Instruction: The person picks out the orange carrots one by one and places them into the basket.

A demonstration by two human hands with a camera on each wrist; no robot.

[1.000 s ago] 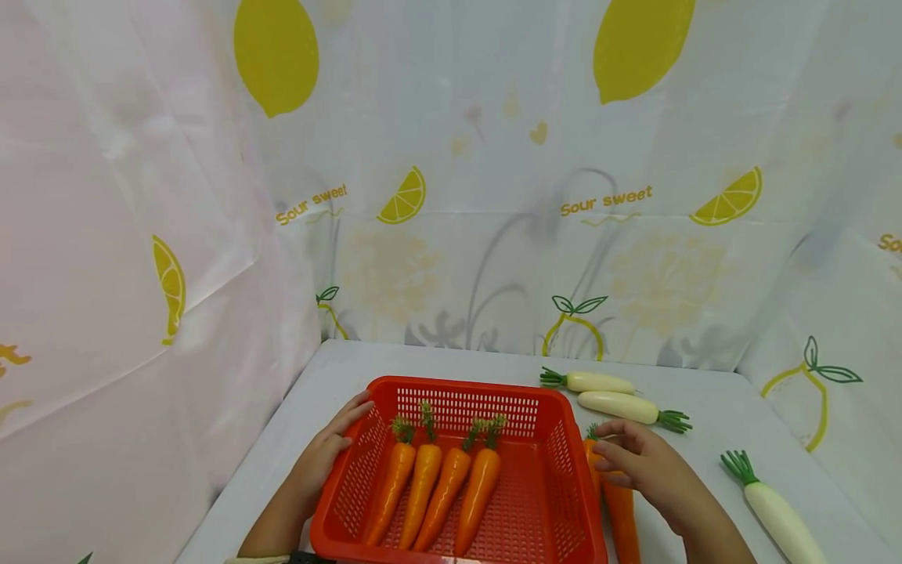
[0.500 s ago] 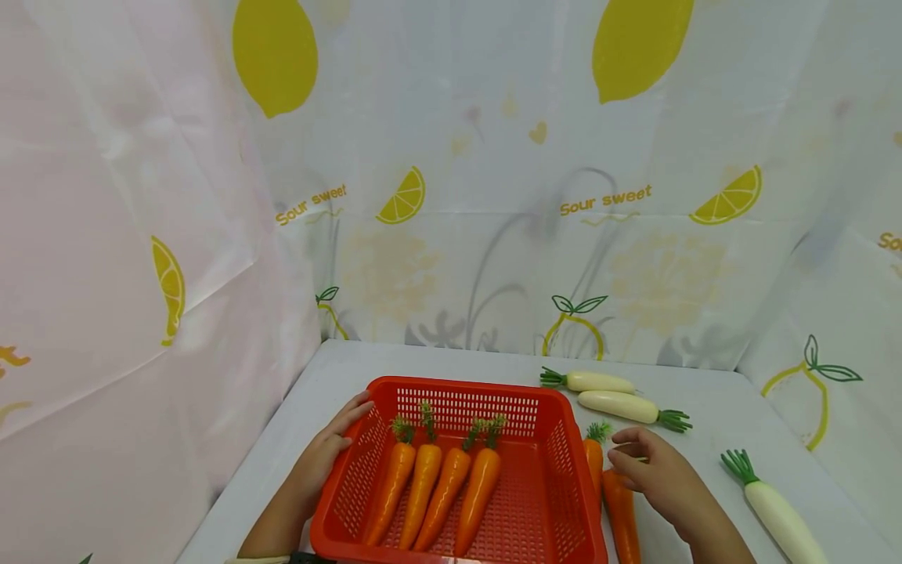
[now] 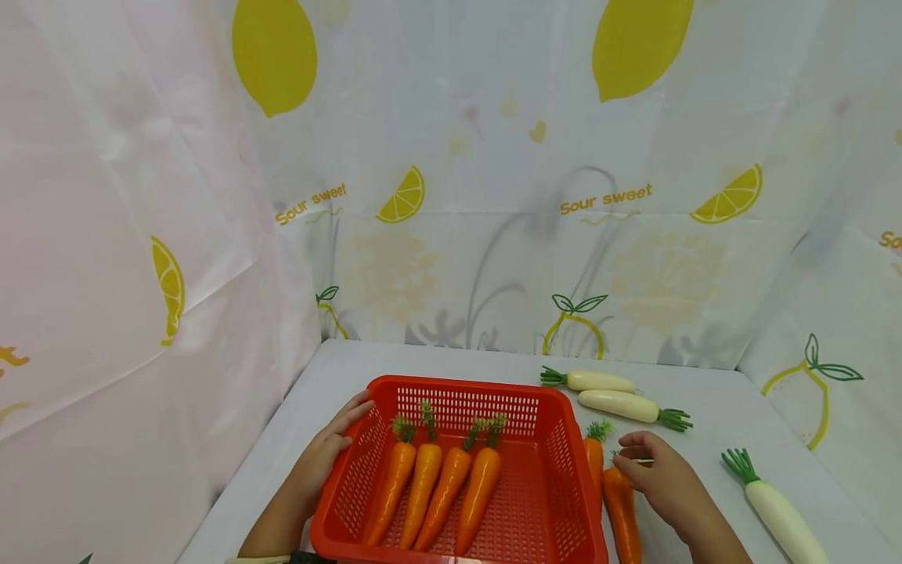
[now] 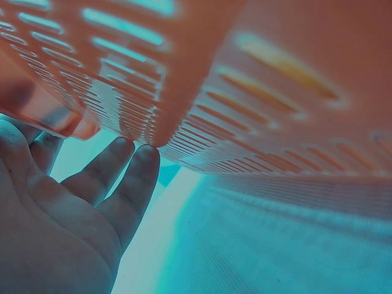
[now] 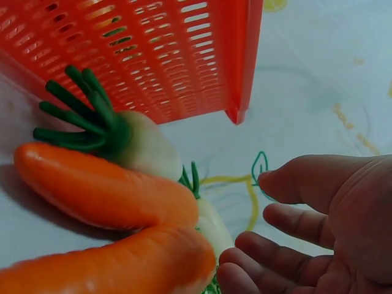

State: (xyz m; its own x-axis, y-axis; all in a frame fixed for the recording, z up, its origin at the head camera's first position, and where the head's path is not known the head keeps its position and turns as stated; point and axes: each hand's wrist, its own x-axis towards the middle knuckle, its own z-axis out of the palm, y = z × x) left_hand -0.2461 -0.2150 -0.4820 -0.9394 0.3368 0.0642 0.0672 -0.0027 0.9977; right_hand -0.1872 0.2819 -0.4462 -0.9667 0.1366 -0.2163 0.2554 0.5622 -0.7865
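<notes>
My left hand (image 3: pixel 320 462) rests against the left side of a red plastic basket (image 3: pixel 458 385). In the left wrist view, its straight fingers (image 4: pixel 139 177) meet the slotted outer wall. Several orange carrots (image 3: pixel 420 493) with green tops lie side by side in the basket. Outside its right wall lie two more carrots, one along the wall (image 3: pixel 594 462) and one (image 3: pixel 622 517) beside my right hand (image 3: pixel 665 478). That hand hovers at the second carrot's leafy end, fingers loosely bent. In the right wrist view, nothing is between its thumb and fingers.
Two white radishes (image 3: pixel 618 405) with green stalks lie behind the right hand, near the table's back. Another radish (image 3: pixel 782 517) lies at the far right. Lemon-print cloth (image 3: pixel 451 235) walls the white table (image 3: pixel 437 355) at the back and sides.
My right hand has drawn back to the right and slightly toward me, uncovering the leafy top of the carrot along the basket. The left hand and basket have stayed put.
</notes>
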